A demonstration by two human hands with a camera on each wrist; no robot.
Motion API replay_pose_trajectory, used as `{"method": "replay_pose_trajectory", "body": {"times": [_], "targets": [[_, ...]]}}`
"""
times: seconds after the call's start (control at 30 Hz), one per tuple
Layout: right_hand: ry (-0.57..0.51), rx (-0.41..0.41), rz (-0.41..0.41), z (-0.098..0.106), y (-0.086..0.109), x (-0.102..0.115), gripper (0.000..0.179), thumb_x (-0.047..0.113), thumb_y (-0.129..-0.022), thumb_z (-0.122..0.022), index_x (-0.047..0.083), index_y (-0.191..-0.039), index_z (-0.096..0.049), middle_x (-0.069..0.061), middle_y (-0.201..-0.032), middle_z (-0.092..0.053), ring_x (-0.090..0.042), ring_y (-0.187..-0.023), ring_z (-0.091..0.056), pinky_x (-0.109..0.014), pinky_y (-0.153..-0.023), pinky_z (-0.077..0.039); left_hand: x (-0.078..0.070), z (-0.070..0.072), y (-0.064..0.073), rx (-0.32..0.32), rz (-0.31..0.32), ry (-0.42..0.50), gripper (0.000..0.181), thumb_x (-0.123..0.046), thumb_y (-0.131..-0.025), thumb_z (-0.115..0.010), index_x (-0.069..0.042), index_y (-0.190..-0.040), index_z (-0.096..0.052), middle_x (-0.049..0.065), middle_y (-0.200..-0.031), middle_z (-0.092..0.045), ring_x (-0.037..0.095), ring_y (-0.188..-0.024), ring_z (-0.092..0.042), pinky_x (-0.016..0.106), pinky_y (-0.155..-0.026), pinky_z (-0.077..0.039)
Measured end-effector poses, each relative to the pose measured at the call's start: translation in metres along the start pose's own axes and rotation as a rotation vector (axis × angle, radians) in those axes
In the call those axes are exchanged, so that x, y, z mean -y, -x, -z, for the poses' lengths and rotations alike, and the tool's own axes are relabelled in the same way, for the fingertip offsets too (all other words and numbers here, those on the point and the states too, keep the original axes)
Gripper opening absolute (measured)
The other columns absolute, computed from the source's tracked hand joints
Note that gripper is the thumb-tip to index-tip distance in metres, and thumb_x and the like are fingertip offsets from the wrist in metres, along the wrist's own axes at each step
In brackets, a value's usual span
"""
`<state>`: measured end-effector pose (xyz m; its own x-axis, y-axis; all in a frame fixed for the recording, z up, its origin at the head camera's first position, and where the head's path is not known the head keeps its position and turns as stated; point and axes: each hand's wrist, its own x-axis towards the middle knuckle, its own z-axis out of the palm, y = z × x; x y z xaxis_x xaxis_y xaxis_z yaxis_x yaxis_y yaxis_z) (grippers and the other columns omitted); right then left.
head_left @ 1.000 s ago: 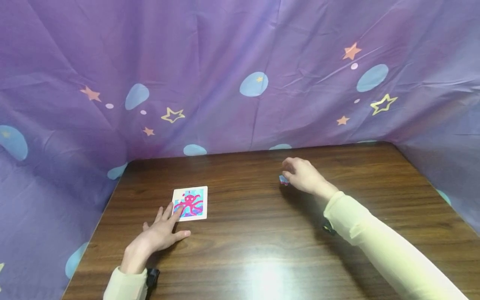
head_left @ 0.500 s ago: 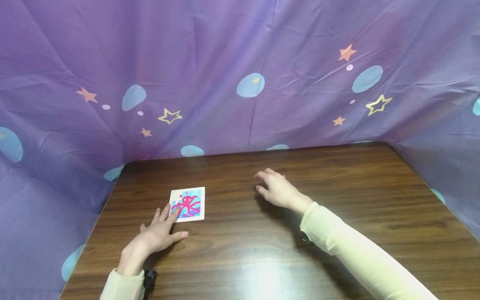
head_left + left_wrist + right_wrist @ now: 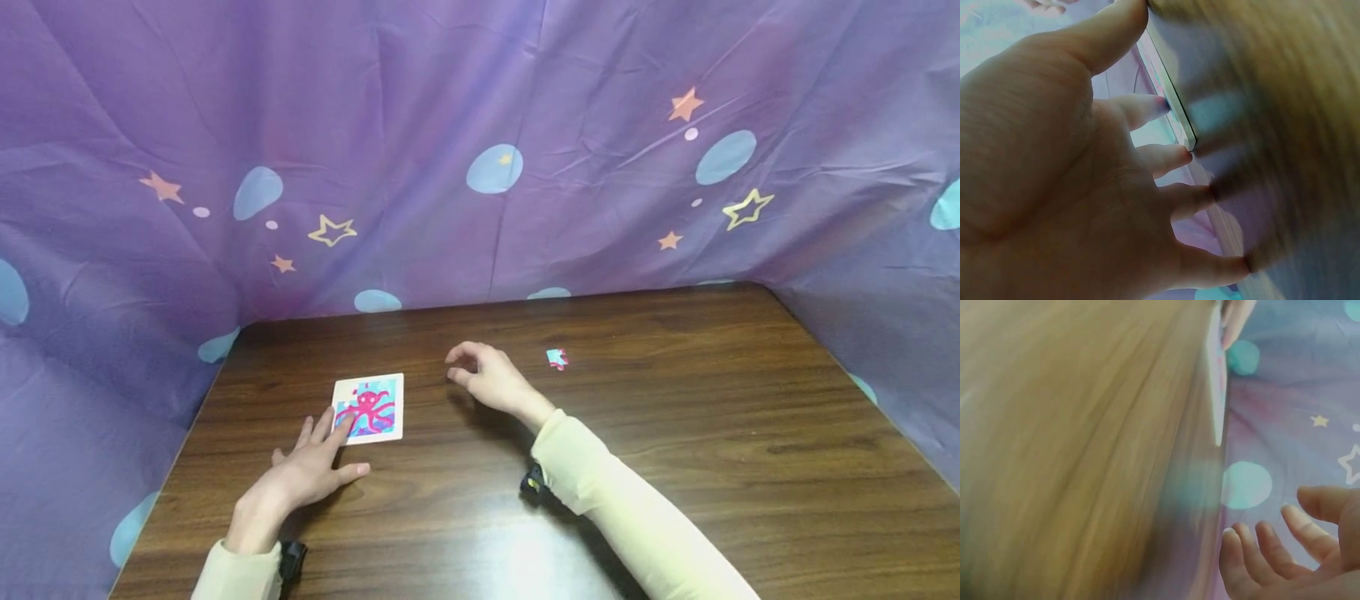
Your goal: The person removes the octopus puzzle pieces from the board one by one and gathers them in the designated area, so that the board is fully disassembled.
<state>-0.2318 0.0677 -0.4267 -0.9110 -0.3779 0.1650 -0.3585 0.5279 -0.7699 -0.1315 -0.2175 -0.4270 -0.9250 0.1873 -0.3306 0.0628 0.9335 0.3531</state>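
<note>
A small puzzle board (image 3: 386, 408) with a pink octopus on blue lies on the left half of the table. Its upper left corner shows a pale, bare patch. My left hand (image 3: 303, 475) rests with spread, straight fingers at the board's lower left, one fingertip on the picture. In the left wrist view, the fingertips (image 3: 1179, 153) meet the board's edge and the table. Right of the board, my right hand (image 3: 491, 379) hovers low with loosely bent fingers; nothing shows between thumb and fingers in the right wrist view. A blue and pink puzzle piece (image 3: 557, 358) lies beyond it to the right.
The dark wood table (image 3: 712, 400) runs back to a purple curtain (image 3: 420, 150) with stars and blue spots, which also hangs along both sides. Black wrist bands (image 3: 292, 560) sit at both sleeves.
My right hand has moved left, away from the puzzle piece, toward the board, uncovering the piece on the table. The left hand has stayed on the board. The head view has shifted slightly.
</note>
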Motion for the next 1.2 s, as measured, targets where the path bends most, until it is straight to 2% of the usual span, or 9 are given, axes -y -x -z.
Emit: {"method": "replay_pose_trajectory", "body": {"times": [0.17,0.33,0.5,0.63,0.93,1.2], "targets": [[-0.09,-0.042,-0.034,-0.015,-0.007,0.005,0.015,0.01,-0.09,-0.066,0.007,-0.105,-0.069,0.002,-0.09,-0.068,-0.011,-0.078,-0.06,-0.032,-0.078,-0.05,-0.002,0.001,-0.002,-0.01,-0.008,-0.009,0.092,-0.06,-0.089,-0.059,-0.007,-0.155,-0.024,0.028,-0.158,-0.006,0.053,-0.141,-0.004,0.083,-0.094,-0.006],[-0.13,-0.058,-0.043,-0.033,-0.014,0.01,0.013,0.008,-0.09,-0.065,0.008,-0.102,-0.069,0.002,-0.087,-0.066,-0.011,-0.079,-0.06,-0.031,-0.076,-0.05,-0.004,0.001,-0.003,-0.013,-0.014,-0.02,0.091,-0.059,-0.089,-0.059,-0.006,-0.155,-0.025,0.029,-0.158,-0.008,0.054,-0.141,-0.006,0.084,-0.094,-0.007],[-0.124,-0.044,-0.047,-0.049,-0.022,0.016,0.013,0.007,-0.088,-0.066,0.01,-0.101,-0.069,0.003,-0.089,-0.067,-0.01,-0.084,-0.06,-0.029,-0.081,-0.049,-0.006,0.001,-0.005,-0.014,-0.014,-0.03,0.09,-0.059,-0.089,-0.059,-0.006,-0.154,-0.026,0.03,-0.157,-0.009,0.055,-0.14,-0.007,0.084,-0.094,-0.009],[-0.124,-0.023,-0.05,-0.06,-0.029,0.024,0.015,0.005,-0.087,-0.065,0.008,-0.101,-0.07,0.001,-0.088,-0.067,-0.01,-0.081,-0.059,-0.027,-0.077,-0.049,-0.007,0.002,-0.006,-0.012,-0.02,-0.029,0.09,-0.059,-0.09,-0.059,-0.006,-0.154,-0.026,0.03,-0.157,-0.009,0.055,-0.14,-0.007,0.084,-0.094,-0.009],[-0.122,0.053,-0.065,-0.085,-0.045,0.042,0.016,0.003,-0.085,-0.066,0.007,-0.1,-0.07,0.006,-0.08,-0.063,-0.005,-0.074,-0.057,-0.02,-0.071,-0.047,-0.002,0.001,-0.001,-0.021,-0.031,-0.032,0.09,-0.06,-0.09,-0.058,-0.005,-0.154,-0.027,0.032,-0.156,-0.008,0.058,-0.139,-0.007,0.086,-0.089,-0.011],[-0.134,0.073,-0.109,-0.105,-0.052,0.052,0.016,0.001,-0.082,-0.068,0.009,-0.095,-0.071,0.005,-0.076,-0.064,-0.004,-0.068,-0.055,-0.019,-0.066,-0.046,0.002,0.0,0.004,-0.023,-0.041,-0.015,0.091,-0.061,-0.089,-0.058,-0.003,-0.153,-0.027,0.034,-0.155,-0.008,0.059,-0.137,-0.007,0.087,-0.087,-0.011]]}}
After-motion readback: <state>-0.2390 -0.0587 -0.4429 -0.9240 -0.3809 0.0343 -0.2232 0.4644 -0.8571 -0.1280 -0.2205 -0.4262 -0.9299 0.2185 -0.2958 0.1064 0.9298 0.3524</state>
